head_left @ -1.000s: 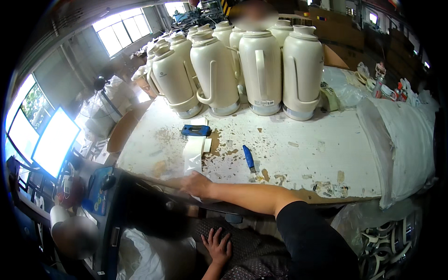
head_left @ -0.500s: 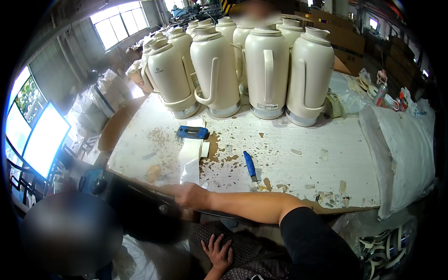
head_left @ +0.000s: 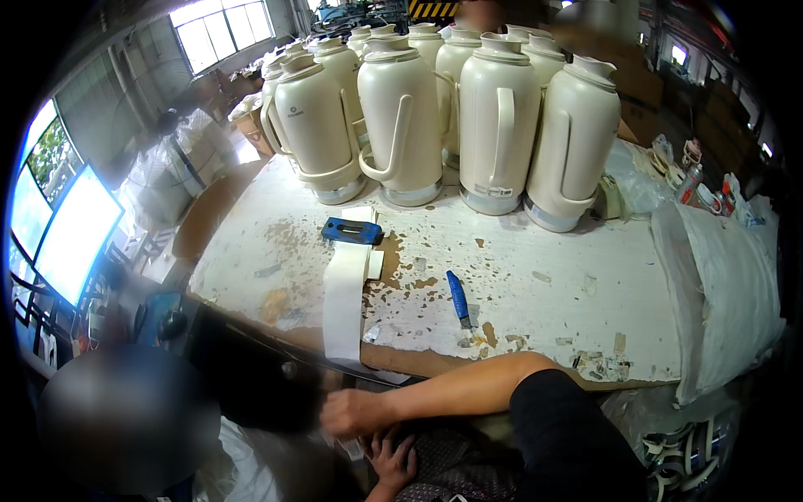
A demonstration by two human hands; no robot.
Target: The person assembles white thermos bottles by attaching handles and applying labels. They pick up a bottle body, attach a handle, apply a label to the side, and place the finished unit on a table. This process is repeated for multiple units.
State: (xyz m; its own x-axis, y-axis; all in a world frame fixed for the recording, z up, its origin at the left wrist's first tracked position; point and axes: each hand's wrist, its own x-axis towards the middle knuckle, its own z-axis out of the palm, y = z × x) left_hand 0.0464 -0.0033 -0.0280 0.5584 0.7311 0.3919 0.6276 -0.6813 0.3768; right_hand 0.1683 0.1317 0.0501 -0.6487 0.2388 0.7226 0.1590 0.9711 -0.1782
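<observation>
White strip: a long paper strip (head_left: pixel 345 305) lies on the counter (head_left: pixel 535 276), its lower end hanging over the near edge toward the lap.
Right hand: the right hand (head_left: pixel 355 412) reaches across to the left below the counter edge, fingers curled loosely; whether it pinches the strip's end, I cannot tell.
Left hand: the left hand (head_left: pixel 393 458) rests spread on the lap, at 5 o'clock of the right hand.
Strip from hands: at 12 o'clock, just beside the right hand.
Doing it well: likely take the hanging end squarely and draw it straight, so it neither tears nor drags the blue clip (head_left: pixel 352 231) weighting its far end.
Nearby: a blue knife (head_left: pixel 458 298) at 1 o'clock; cream flasks (head_left: pixel 502 134) along the far side.
</observation>
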